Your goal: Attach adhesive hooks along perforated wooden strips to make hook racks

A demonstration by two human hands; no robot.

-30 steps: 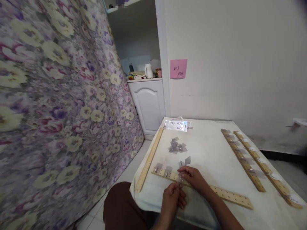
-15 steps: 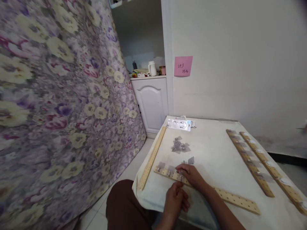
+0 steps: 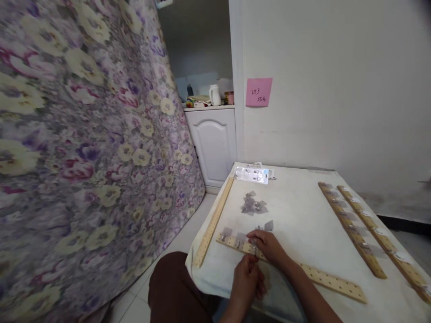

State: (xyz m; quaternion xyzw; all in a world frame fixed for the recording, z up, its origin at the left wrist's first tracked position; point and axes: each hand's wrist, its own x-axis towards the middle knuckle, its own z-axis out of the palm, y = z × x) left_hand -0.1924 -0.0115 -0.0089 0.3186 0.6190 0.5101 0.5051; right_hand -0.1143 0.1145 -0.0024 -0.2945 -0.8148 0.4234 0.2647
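Note:
A pale wooden strip with rows of holes (image 3: 336, 282) lies slantwise across the near part of the table. Small metal clips with clear plastic tabs (image 3: 239, 242) sit along its left end. My right hand (image 3: 269, 246) reaches over the strip, fingers closed on another metal clip with a clear tab (image 3: 255, 249). From the near side, my left hand (image 3: 247, 277) pinches at the lower end of that same clip, at the strip's edge. The fingers partly hide the clip, so how it sits on the strip cannot be made out. Just beyond the right hand lies a loose clip (image 3: 268, 225).
A pile of loose clips (image 3: 253, 204) lies mid-table. Behind it are clear plastic packages (image 3: 252, 175). Another holed strip (image 3: 213, 224) runs along the left edge. Two strips bearing clips, one browner (image 3: 350, 229) and one with white pieces (image 3: 380, 237), lie at right.
Both hands stay at the same clip with almost no movement. The view has shifted very slightly.

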